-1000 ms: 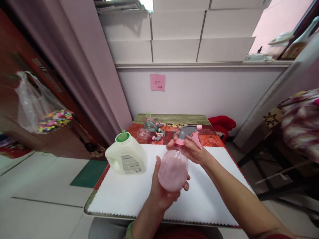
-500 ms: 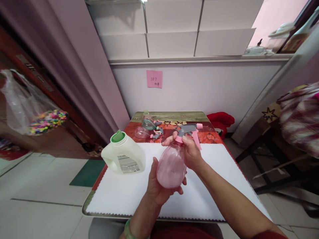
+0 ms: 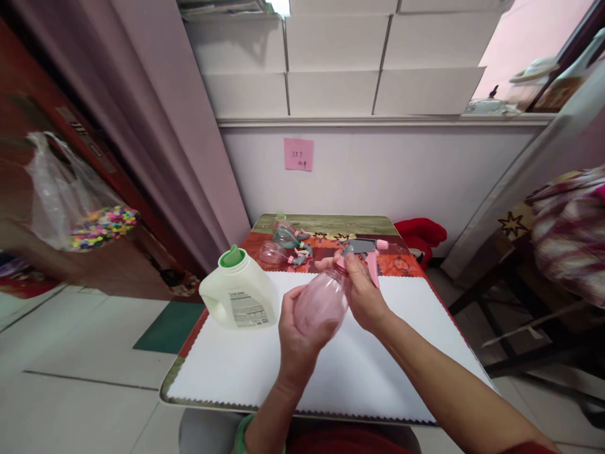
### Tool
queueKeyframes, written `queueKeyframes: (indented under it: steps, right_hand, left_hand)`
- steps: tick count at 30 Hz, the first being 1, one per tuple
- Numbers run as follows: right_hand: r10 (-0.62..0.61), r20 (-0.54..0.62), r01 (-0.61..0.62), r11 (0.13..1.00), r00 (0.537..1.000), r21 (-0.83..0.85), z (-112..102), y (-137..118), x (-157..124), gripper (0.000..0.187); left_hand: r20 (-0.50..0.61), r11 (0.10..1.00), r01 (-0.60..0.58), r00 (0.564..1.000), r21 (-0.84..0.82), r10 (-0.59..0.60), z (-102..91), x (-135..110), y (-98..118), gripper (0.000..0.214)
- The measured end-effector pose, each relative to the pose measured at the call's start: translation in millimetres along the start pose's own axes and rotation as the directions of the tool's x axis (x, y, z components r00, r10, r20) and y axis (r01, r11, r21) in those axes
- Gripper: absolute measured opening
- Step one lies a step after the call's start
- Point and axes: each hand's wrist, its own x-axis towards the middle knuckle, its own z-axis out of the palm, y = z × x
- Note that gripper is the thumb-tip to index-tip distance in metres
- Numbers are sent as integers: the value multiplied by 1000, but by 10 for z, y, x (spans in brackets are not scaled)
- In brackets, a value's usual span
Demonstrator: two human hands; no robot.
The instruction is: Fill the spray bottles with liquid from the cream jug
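A pink see-through spray bottle (image 3: 319, 302) is held tilted above the white mat, its top leaning right. Wrapped round the lower body of the bottle is my left hand (image 3: 300, 337). At the neck, my right hand (image 3: 362, 290) grips the pink collar below the grey and pink trigger head (image 3: 362, 247). The head sits on the bottle's mouth, its nozzle facing right. Left of my hands stands a large whitish jug (image 3: 241, 293) with a green opening and a printed label on its side.
Several more spray bottles (image 3: 274, 252) lie at the table's far left part. The white mat (image 3: 378, 372) covers the near table. A pink note (image 3: 299, 154) is on the wall. A bag of colourful pieces (image 3: 101, 227) hangs at left; a dark stool (image 3: 515, 315) stands right.
My left hand has shifted its hold, turning so its back faces me, with fingers higher on the bottle's left side. The view has shifted slightly. My right hand stays at the neck.
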Motion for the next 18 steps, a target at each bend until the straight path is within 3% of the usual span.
queueKeyframes:
  steps: [1, 3, 5, 6, 8, 10, 11, 12, 13, 15, 17, 18]
  right_hand:
    - [-9, -42, 9, 1000, 999, 8, 34, 13, -11, 44]
    - [-21, -112, 25, 999, 993, 36, 105, 33, -24, 43]
    - [-40, -134, 49, 997, 990, 63, 164, 35, -19, 41]
    - [-53, -123, 63, 995, 991, 72, 184, 28, -10, 40]
    - [-87, -73, 92, 993, 994, 79, 196, 0, 14, 38]
    - [-115, -12, 116, 991, 993, 64, 175, -38, 37, 38]
    - [-130, 24, 129, 991, 991, 47, 153, -57, 46, 39]
    - [-146, 69, 145, 989, 987, 19, 125, -72, 53, 41]
    - [-159, 125, 163, 987, 979, -17, 92, -84, 58, 43]
    - [-170, 242, 198, 976, 955, -93, 22, -94, 67, 47]
    - [-166, 311, 217, 966, 936, -139, -40, -90, 78, 48]
    - [-164, 320, 221, 964, 933, -150, -61, -85, 85, 48]
  left_hand:
    - [-70, 987, -110, 990, 118, 119, 2, -6, -13, 78]
    - [-152, 915, -284, 930, 287, 336, 18, -25, -49, 90]
    - [-172, 861, -405, 866, 309, 469, 55, -59, -77, 99]
    - [-169, 862, -436, 858, 260, 485, 80, -83, -77, 101]
    - [-173, 914, -400, 898, 64, 405, 139, -128, -39, 100]
    - [-190, 957, -194, 970, -214, 154, 189, -144, 42, 89]
    - [-172, 937, -41, 985, -346, -21, 201, -133, 87, 84]
    - [-112, 880, 125, 974, -458, -197, 201, -109, 127, 81]
    - [-2, 793, 295, 937, -534, -350, 187, -74, 157, 80]
    - [312, 595, 611, 786, -522, -533, 129, 11, 176, 86]
    - [546, 475, 791, 610, -384, -575, 62, 84, 147, 90]
    - [603, 457, 828, 554, -325, -574, 39, 106, 124, 91]
